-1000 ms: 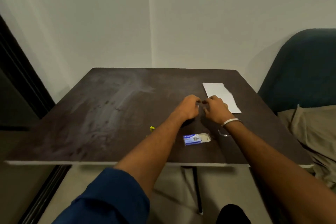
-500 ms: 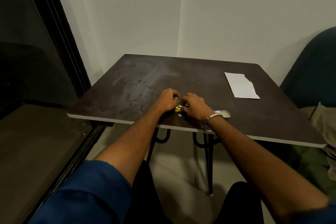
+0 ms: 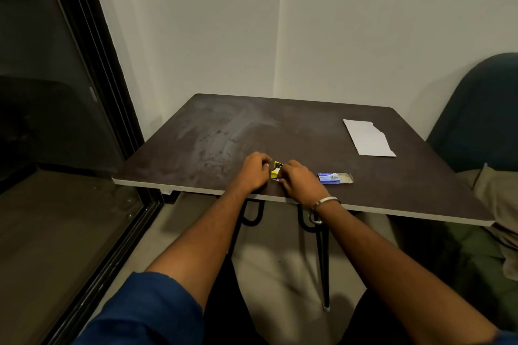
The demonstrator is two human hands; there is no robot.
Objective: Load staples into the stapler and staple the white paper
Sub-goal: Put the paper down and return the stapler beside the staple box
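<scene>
A small yellow stapler (image 3: pixel 276 169) sits near the front edge of the dark table (image 3: pixel 252 131), held between both hands. My left hand (image 3: pixel 254 170) grips its left side and my right hand (image 3: pixel 300 182) closes on its right side; most of the stapler is hidden by fingers. A blue staple box (image 3: pixel 333 178) lies open just right of my right hand. The white paper (image 3: pixel 367 140), with a torn corner, lies flat at the table's far right.
A dark glass door with a black frame (image 3: pixel 92 70) stands to the left. A dark blue chair (image 3: pixel 482 109) and a beige cushion (image 3: pixel 499 199) are on the right. White walls meet behind the table. Black hairpin legs (image 3: pixel 322 255) hang below.
Both hands moved from the table's middle near the paper to its front edge and closed around the yellow stapler. The camera view swung left, bringing the glass door into sight.
</scene>
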